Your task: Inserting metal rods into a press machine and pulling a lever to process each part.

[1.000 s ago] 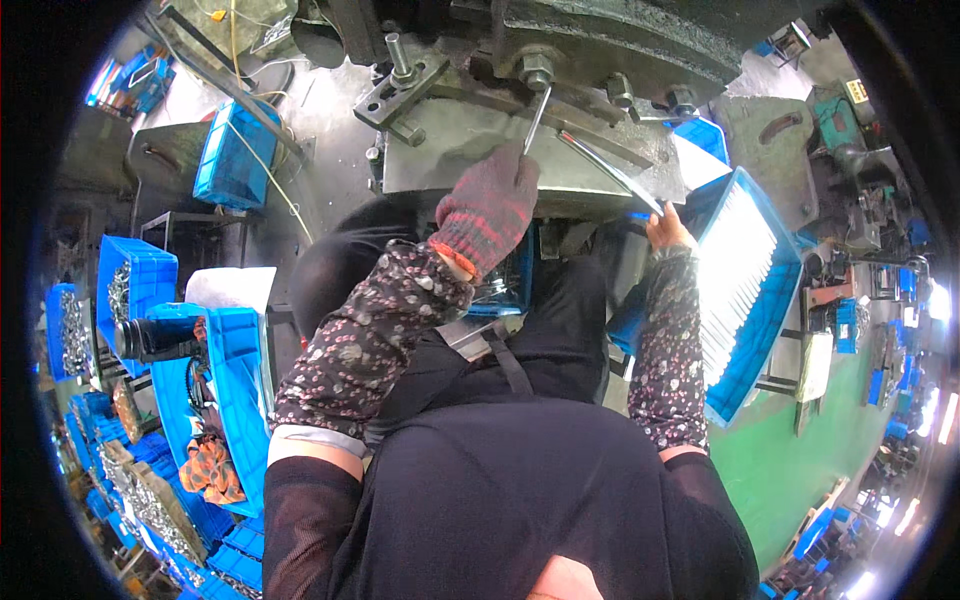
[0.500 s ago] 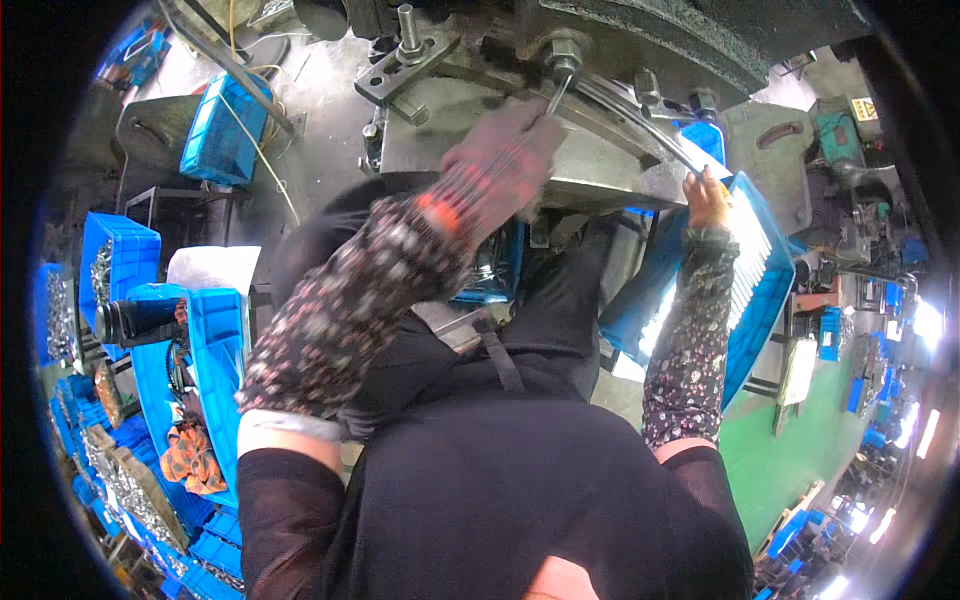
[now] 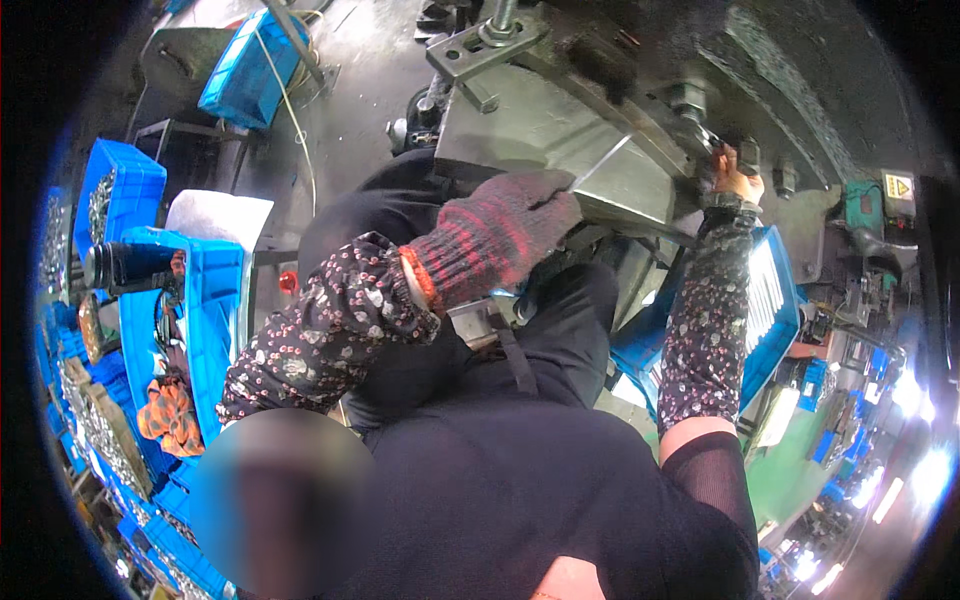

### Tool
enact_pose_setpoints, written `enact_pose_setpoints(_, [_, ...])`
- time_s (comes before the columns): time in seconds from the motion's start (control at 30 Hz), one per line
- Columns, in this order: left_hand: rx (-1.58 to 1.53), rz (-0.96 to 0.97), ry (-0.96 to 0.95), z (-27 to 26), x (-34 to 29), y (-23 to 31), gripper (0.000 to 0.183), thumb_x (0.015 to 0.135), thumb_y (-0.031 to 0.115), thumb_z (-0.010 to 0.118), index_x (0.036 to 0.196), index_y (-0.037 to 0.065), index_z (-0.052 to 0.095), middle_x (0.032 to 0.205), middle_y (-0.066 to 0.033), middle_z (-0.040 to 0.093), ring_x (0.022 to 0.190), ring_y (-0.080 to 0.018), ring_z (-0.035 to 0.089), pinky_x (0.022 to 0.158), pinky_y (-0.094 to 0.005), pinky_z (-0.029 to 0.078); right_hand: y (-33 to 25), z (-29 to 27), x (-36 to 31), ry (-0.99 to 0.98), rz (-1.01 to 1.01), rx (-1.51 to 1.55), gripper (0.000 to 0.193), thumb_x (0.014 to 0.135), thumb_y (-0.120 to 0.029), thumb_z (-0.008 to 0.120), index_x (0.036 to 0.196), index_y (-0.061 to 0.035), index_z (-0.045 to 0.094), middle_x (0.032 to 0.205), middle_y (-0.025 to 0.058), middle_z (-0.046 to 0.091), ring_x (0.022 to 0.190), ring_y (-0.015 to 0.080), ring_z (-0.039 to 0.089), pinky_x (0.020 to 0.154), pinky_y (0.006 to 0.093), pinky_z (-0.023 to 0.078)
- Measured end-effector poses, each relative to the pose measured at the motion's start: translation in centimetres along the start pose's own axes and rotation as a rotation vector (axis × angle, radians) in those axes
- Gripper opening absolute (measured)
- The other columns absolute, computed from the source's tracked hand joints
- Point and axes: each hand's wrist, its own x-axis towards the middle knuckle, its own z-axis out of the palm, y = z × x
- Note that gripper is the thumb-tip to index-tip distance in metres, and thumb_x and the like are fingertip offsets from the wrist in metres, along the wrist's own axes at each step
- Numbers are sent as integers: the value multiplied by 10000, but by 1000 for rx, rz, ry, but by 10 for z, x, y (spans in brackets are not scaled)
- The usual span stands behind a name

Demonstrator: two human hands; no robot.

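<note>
My left hand [image 3: 510,235], in a dark grey and red knitted glove, is closed around a thin metal rod [image 3: 604,160]. The rod points up and right over the flat steel plate [image 3: 545,125] of the machine. My right hand [image 3: 737,182] is bare and reaches up to the machine's underside, between two large bolt heads. A shiny metal piece [image 3: 708,136] shows at its fingertips, beside the left bolt nut [image 3: 688,98]; the fingers seem pinched on it, and its far end is hidden.
Under my right forearm stands a blue crate [image 3: 775,320] with rows of shiny strips. Blue bins [image 3: 215,300] stand at my left, one holding an orange spotted cloth [image 3: 170,418]. Another blue crate [image 3: 250,70] is at the far left. A clamp block [image 3: 485,50] juts above the plate.
My left hand has drawn back from the machine toward me with the rod. My right hand has moved up to the bolts from above the crate. The view has shifted.
</note>
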Motion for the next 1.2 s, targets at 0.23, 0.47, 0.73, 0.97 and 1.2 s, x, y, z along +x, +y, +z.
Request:
enact_pose_setpoints(0.23, [260,31,-40,-8,-8,5,357,914,304,511,1178,72,578,849,-87,605,782,-184,582,691,-306,477,-7,-13,-10,-102,-46,139,74,805,-9,727,808,21,658,780,67,657,679,133,620,613,262,504])
enact_pose_setpoints(0.47, [203,41,-9,-1,-5,-2,392,916,292,524,1216,43,565,809,-70,593,738,-133,572,685,-301,481,-16,-3,-10,-203,-230,-473,200,836,-209,750,873,-20,693,753,14,656,624,89,545,563,227,406])
enact_pose_setpoints(0.73, [460,299,4,-3,-10,-6,403,909,301,526,1220,47,565,905,-124,628,801,-188,622,749,-314,493,15,-17,39,-154,189,-441,291,788,-275,773,923,-25,711,770,36,657,696,146,634,659,283,493])
enact_pose_setpoints(0.97, [292,57,-4,2,-6,-1,344,912,325,503,1153,90,580,939,-191,640,894,-352,635,736,-403,501,9,6,10,-176,-388,-715,233,803,-177,774,958,-24,692,832,49,680,720,159,628,701,292,506])
enact_pose_setpoints(1.2, [439,-53,-105,2,-4,3,355,921,272,488,1199,66,567,1169,-164,594,1044,-327,594,883,-363,478,-21,36,-40,-9,-430,-311,290,711,-218,839,841,-1,698,784,83,700,675,145,629,645,294,490])
